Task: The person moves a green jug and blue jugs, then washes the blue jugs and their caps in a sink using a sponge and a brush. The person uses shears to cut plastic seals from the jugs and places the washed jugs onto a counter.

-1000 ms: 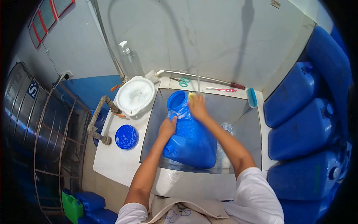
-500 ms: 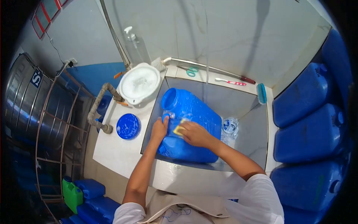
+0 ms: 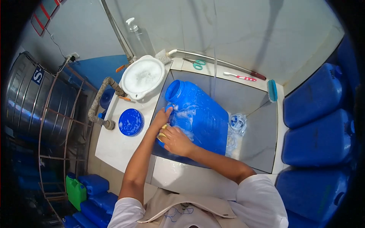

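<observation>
Head view: a blue jug (image 3: 197,117) lies on its side in the sink (image 3: 258,129), suds on its upper face; the left hand (image 3: 161,117) is curled on its shoulder near the neck; the right hand (image 3: 175,140) presses a yellow sponge (image 3: 162,135) to its near end. Scrubbing looks partway done; rinsing remains; the lid (image 3: 130,122) sits on the counter (image 3: 114,146).

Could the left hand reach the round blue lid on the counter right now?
Probably yes. The blue lid lies in the open on the white counter, just left of the left hand, with nothing between them. That hand would first have to let go of the blue jerrycan.
</observation>
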The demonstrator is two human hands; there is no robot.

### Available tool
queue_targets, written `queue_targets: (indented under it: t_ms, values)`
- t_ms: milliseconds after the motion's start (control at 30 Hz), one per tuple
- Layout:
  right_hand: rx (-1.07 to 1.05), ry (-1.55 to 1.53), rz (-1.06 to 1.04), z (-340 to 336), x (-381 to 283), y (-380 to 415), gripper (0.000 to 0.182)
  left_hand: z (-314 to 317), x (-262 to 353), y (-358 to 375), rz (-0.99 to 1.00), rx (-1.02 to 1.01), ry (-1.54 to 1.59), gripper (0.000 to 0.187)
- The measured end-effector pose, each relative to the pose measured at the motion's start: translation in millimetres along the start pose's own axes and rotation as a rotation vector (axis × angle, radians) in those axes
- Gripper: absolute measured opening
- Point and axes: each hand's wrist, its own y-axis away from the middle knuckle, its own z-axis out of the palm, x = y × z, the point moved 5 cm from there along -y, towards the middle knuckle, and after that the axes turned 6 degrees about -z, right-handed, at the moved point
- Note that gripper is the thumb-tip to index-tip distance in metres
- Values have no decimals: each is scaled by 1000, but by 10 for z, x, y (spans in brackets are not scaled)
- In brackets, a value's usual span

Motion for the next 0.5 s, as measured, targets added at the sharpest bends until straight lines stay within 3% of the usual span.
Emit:
queue_targets:
  t_ms: [100,200,267,333,367,433,500]
  values:
    - [-5,70,-78,-68,33,145,30,-3,159,119,-126,-170,308,62]
    - [28,81,-172,-71,55,786,25,1,165,127,-108,-115,217,58]
    - [26,50,-207,-65,193,810,21,0,166,145,-101,-83,212,58]
    - [-627,153,319,184,745,573,11,-18,148,181,-99,-52,204,57]
    - [-631,152,323,227,926,732,11,-21,128,214,-112,-61,215,58]
    - [273,415,403,-110,1391,1175,11,-16,116,221,-123,-44,195,59]
    - [105,521,406,-33,1055,1653,15,20,51,164,-125,-68,191,60]
